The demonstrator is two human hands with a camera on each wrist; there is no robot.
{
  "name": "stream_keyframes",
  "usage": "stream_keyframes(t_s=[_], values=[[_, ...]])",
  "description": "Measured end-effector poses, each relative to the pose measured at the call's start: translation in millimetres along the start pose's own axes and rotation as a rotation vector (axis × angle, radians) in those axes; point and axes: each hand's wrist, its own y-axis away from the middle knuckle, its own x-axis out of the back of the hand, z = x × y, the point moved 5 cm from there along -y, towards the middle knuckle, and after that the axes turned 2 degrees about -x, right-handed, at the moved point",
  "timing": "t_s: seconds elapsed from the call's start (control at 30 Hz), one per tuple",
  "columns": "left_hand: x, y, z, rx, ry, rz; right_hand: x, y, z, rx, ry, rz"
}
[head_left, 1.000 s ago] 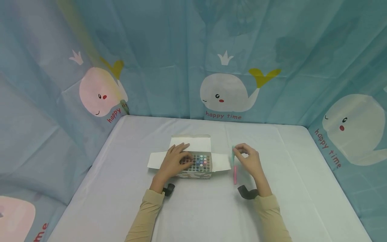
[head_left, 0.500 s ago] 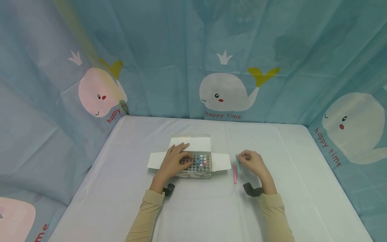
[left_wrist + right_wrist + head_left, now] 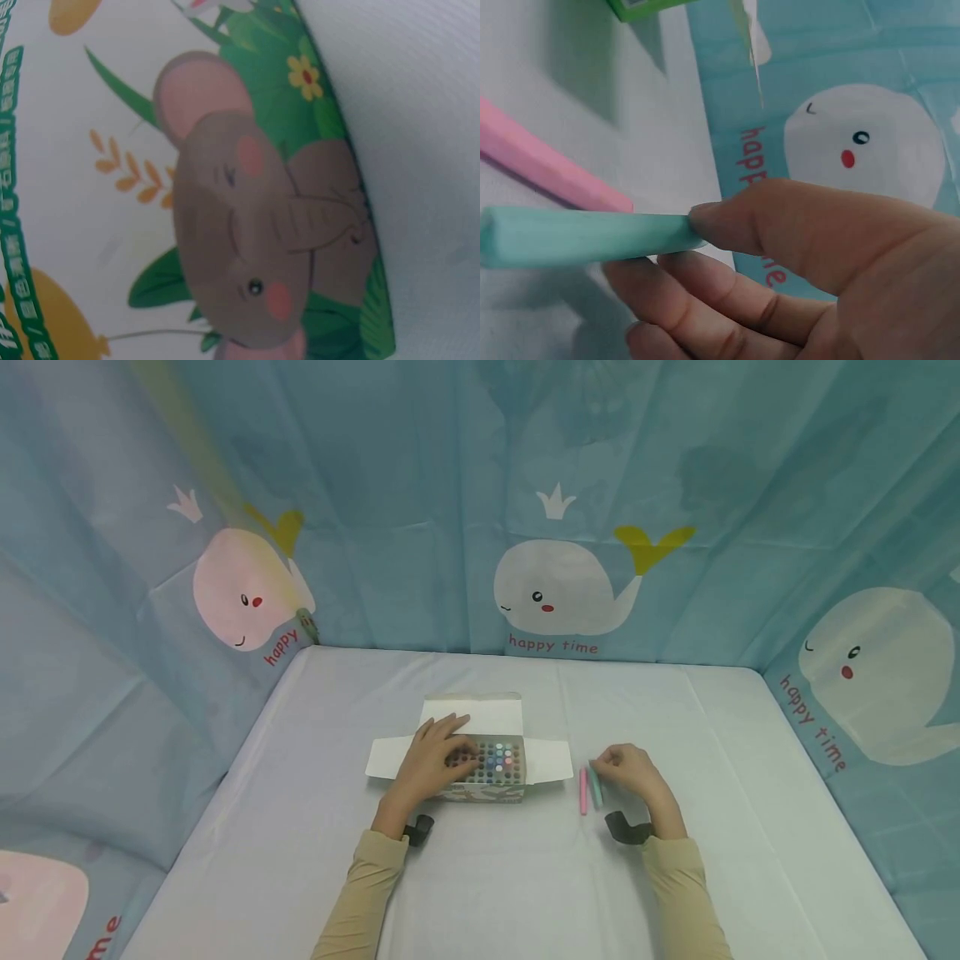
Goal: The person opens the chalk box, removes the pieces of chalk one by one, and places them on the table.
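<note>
In the head view, my left hand (image 3: 429, 762) rests over the left part of an open cardboard box (image 3: 491, 794), its fingers spread and the thumb and index finger bent above the holes. Several coloured chalk sticks (image 3: 500, 757) stand end-up in that box. To the right, my right hand (image 3: 630, 768) pinches one end of a mint-green chalk stick (image 3: 585, 238) between thumb and fingertips. A pink chalk stick (image 3: 583, 791) lies just left of the green one. The left wrist view is filled by the box's printed elephant side (image 3: 247, 217).
White cloth covers the table (image 3: 510, 877). The box's back flap (image 3: 487, 713) stands raised, and its right flap (image 3: 549, 762) spreads toward the chalk sticks. A blue whale-print curtain (image 3: 420, 585) borders the table at the back and sides.
My right hand has lowered the green chalk stick toward me and slightly right, from behind the pink stick to beside it. The left hand has stayed on the box.
</note>
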Motion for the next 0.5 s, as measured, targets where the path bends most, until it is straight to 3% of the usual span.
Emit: stream_keyframes(t_s=[0.3, 0.5], values=[[0.1, -0.5, 0.8, 0.008, 0.002, -0.012, -7.0, 2.4, 4.1, -0.03, 0.018, -0.074], [0.9, -0.8, 1.5, -0.001, 0.009, 0.002, -9.9, 1.5, 5.8, -0.038, 0.034, -0.057]])
